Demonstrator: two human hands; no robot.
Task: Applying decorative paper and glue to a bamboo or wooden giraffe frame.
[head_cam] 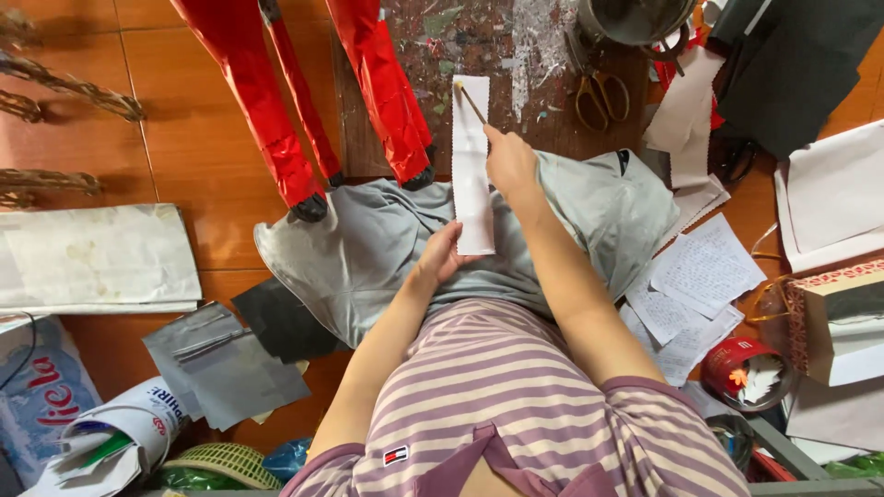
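Observation:
A long white paper strip (471, 156) lies from a dark wooden board (516, 55) down onto my grey-clad lap (368, 258). My left hand (440, 256) presses on the strip's near end with the fingers. My right hand (509, 161) grips a thin wooden stick or brush (471, 102), whose tip touches the far end of the strip. Two red paper-wrapped legs of a figure (267, 110) stand just left of the strip.
Scissors (603, 94) and a metal pot (635, 18) sit at the back right. Written paper sheets (704, 267), a red tin (741, 368) and a box (843, 322) lie to the right. Grey and black sheets (221, 364), white paper (92, 258) and bags lie left.

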